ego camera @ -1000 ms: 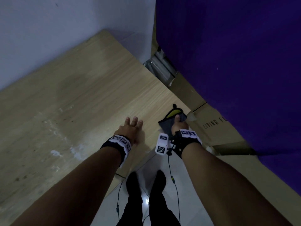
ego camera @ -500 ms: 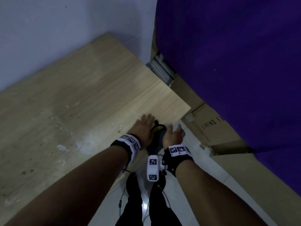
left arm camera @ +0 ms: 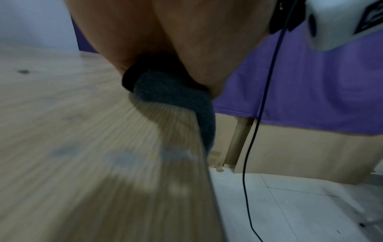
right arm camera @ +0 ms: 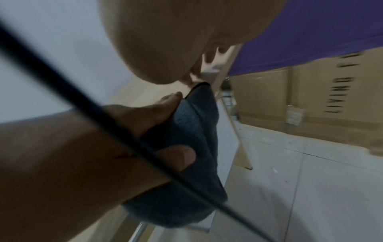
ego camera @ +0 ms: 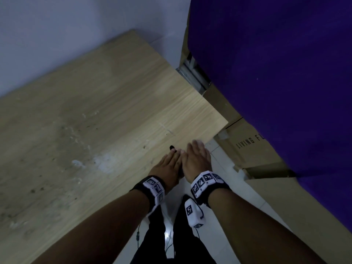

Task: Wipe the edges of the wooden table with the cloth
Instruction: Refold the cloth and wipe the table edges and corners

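We are leaning over the wooden table (ego camera: 99, 103), both hands side by side at its near edge. Our left hand (ego camera: 167, 166) is gripping the dark cloth (left arm camera: 176, 95), thumb curled into it, draping it over that edge. Our right hand (ego camera: 197, 159) is lying flat, fingers straight.

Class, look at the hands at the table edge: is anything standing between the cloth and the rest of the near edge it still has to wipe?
Nothing visible does. The cloth already drapes over the wooden table edge under both hands, and the edge beyond shows bare.
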